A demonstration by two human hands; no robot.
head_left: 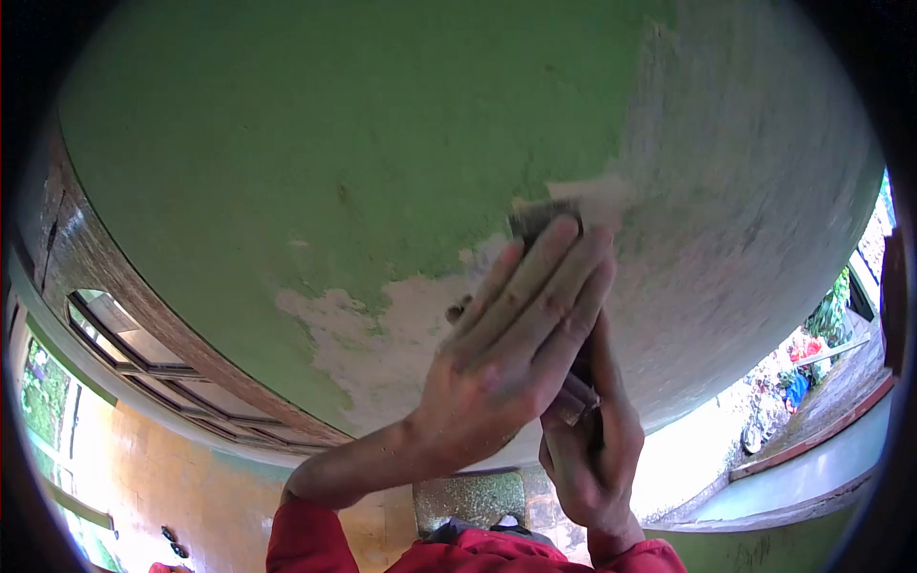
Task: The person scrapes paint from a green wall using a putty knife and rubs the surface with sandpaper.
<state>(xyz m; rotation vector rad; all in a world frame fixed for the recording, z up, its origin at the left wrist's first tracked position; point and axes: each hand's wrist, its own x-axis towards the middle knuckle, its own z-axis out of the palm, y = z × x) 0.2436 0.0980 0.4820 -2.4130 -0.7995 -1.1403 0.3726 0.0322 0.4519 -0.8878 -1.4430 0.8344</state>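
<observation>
A green painted wall [382, 134] fills most of the head view, its paint worn away to a pale surface around the hands and toward the right. Against it, at the border of green and pale, rests the dark flat end of a scraper [546, 218]. My left hand [506, 353] lies over the tool, fingers stretched out side by side and pointing up the wall. Below and to the right, my right hand [597, 454] is wrapped round the lower part of the scraper. Much of the tool's middle is hidden behind my left hand.
On the left is a wooden frame [143, 267] with glass panes. Tiled floor [220, 477] and a speckled mat [468, 501] lie below, near my feet. A pair of dark sandals [174, 541] sits at lower left. At right, a ledge [802, 487] borders an outdoor area with plants.
</observation>
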